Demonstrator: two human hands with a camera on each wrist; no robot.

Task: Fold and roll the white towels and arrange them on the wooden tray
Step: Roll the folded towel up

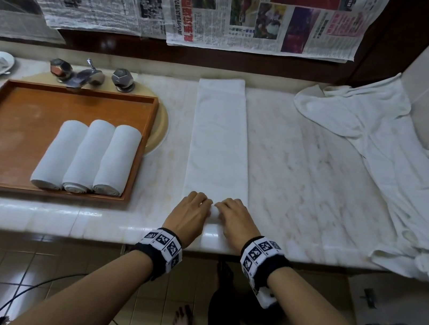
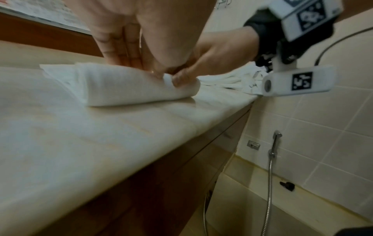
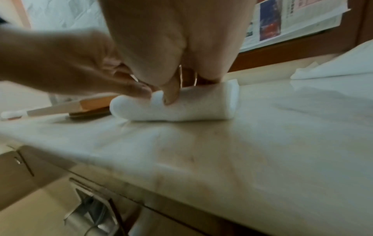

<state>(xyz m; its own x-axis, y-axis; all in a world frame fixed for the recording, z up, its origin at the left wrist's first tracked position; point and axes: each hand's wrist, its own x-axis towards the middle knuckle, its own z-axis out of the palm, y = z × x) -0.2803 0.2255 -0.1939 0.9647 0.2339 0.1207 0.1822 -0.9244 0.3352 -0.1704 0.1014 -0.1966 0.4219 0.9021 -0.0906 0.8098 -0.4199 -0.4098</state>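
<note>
Rolling folded white towel (image 1: 221, 141) | near end curled, seemingly tight | both hands' fingers (image 2: 121, 47) gripping roll

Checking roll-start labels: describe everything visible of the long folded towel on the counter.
The folded towel is white, soft terry-looking cloth, folded into a long narrow strip lying flat on the marble counter, running from the back wall toward the front edge, right of the wooden tray. Its near end is curled into a small tight roll. The left hand and right hand grip that roll side by side, thumbs pressed into its front. The rest is still unrolled.
</note>
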